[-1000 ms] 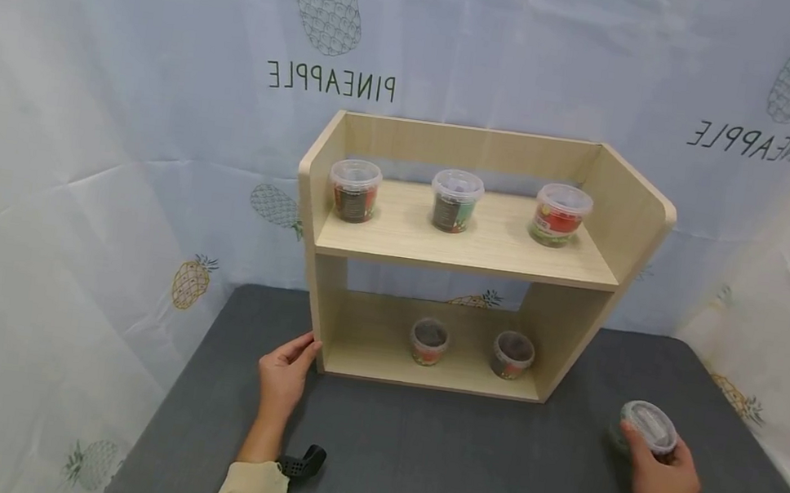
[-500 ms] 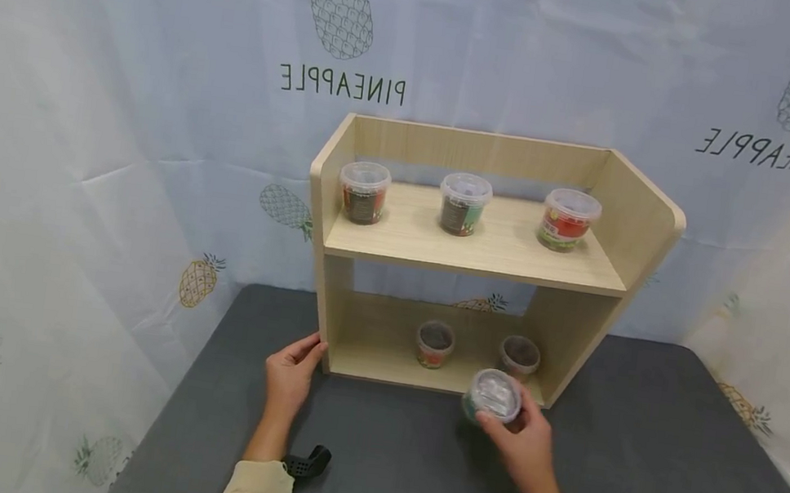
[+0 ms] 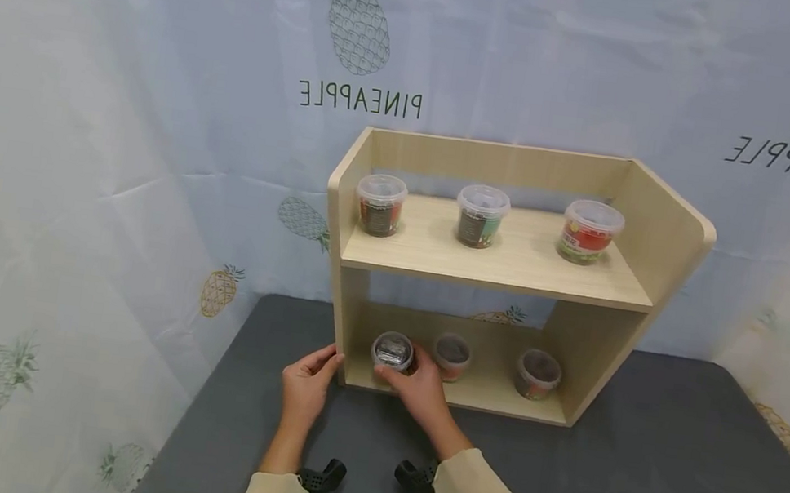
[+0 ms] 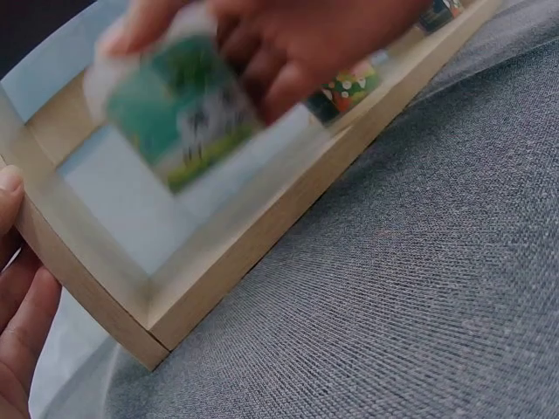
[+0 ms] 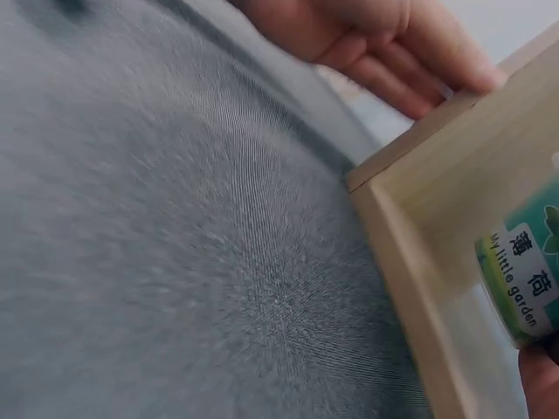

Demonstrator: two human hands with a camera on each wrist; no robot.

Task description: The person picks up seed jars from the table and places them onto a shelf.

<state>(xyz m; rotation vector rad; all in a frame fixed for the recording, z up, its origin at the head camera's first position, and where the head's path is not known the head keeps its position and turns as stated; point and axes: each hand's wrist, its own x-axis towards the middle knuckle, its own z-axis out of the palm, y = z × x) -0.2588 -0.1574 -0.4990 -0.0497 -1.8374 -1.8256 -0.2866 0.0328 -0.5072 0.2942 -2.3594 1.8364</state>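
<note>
My right hand (image 3: 424, 386) grips a lidded plastic cup (image 3: 393, 351) by its sides, at the left end of the lower level of a wooden shelf (image 3: 494, 282). The cup's green label reads "My little garden" in the right wrist view, where only part of the cup (image 5: 524, 271) shows. Blurred and tilted, the cup (image 4: 183, 113) appears above the bottom board in the left wrist view. With thumb and fingers, my left hand (image 3: 304, 387) holds the front edge of the shelf's left side panel. Right of the held cup stand two cups, the nearer one (image 3: 452, 359) partly behind my right hand.
On the upper board stand a left cup (image 3: 381, 205), a middle cup (image 3: 481, 218) and a right red-labelled cup (image 3: 589, 232). Another cup (image 3: 537, 374) is at the lower right. The shelf stands on a dark grey cloth-covered table (image 3: 670, 478) before a pineapple-print curtain (image 3: 163, 86).
My right hand has carried the cup leftward from the table's right side, past the shelf front, into the lower left. My left hand stays at the panel. The head view has shifted slightly left.
</note>
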